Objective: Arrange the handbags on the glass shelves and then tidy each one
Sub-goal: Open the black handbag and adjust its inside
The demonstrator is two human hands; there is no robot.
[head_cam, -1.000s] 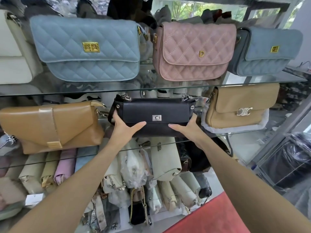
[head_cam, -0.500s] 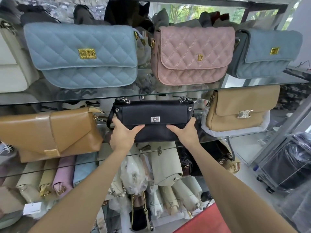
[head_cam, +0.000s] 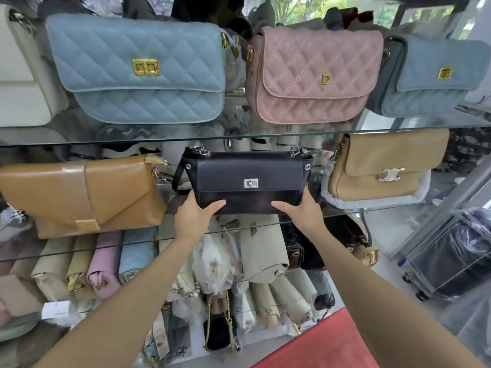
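Currently I grip the black leather flap handbag by its lower corners, left hand and right hand, to square it on the middle glass shelf.

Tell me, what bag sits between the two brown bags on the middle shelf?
The black handbag, seen in the head view. The left hand and right hand grip its bottom corners.
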